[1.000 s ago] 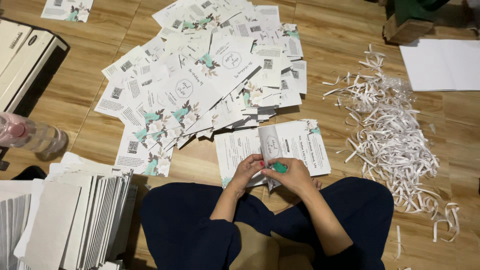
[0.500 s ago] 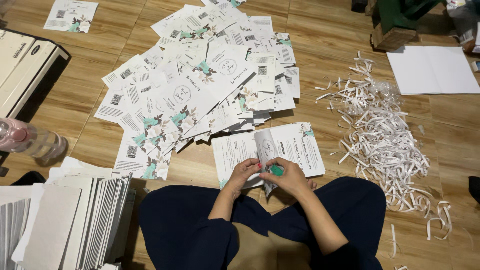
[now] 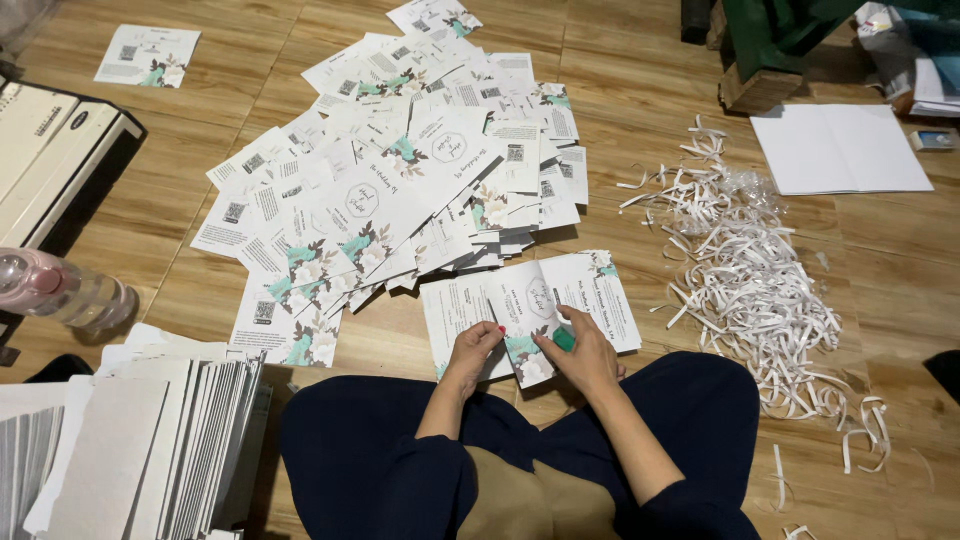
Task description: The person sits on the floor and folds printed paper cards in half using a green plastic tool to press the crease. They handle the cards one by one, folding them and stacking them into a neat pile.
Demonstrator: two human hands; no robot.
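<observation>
On the wooden floor [image 3: 880,260] before the knees, a floral printed card [image 3: 530,310] lay, long axis toward twelve o'clock. Left hand [image 3: 472,347] pinched its seven-o'clock edge; right hand [image 3: 585,352], equally near, pressed it, fingers closed on a small green object [image 3: 564,339].

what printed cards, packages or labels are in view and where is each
Folded card: under both hands, white with teal flowers.
Card heap: floor ahead, white, teal floral corners, small square codes.
Single card: far left, same kind.
White boxes: left edge, long, flat.
Blank white sheets: upper right.
Standing stack: lower left, grey-white.
</observation>
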